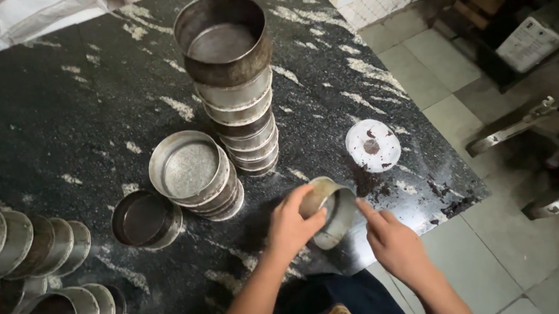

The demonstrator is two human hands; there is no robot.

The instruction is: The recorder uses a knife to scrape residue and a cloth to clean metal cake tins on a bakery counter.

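Left hand [289, 227] grasps a round metal tin [329, 211], tilted on its side, just above the bench [59, 107] near its front right edge. Right hand [394, 244] touches the tin's rim with its fingertips; grip loose, not clenched around anything. Tall tin stack [233, 81] stands mid-bench; short stack [195, 176] just in front of it; single dark tin [145, 219] beside that. Rows of tins [30, 243] lie at the left edge. White disc [372, 145] near the right edge. White box [528, 42] on the floor, upper right.
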